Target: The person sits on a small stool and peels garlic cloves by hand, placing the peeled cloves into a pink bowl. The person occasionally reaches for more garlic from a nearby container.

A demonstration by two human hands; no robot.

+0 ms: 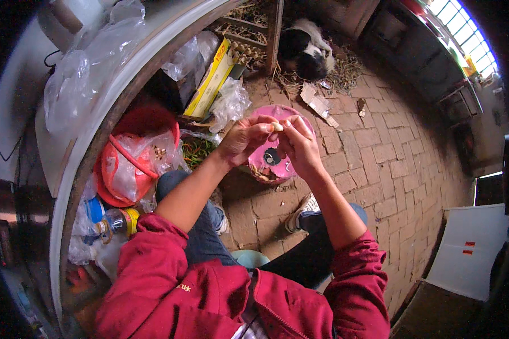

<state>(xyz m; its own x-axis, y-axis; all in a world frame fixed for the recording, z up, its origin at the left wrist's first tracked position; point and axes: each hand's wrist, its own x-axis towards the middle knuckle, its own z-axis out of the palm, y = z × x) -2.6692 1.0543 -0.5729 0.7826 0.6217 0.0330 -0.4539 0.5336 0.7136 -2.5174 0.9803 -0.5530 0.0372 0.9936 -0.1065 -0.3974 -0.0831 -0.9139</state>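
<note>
Both hands meet in front of me over a round pink plastic stool or tub. Between the fingertips is a small pale piece that looks like a garlic clove. My left hand pinches it between thumb and finger from the left. My right hand grips its other end with thumb and forefinger. Below them, the pink surface has a dark round patch with a whitish scrap on it. Tan husk-like bits lie at its near edge. My hands cover part of the surface.
A red bucket with plastic bags stands at left, near green and red peppers and a plastic bottle. A black-and-white dog lies on straw ahead. Torn cardboard is on the brick floor.
</note>
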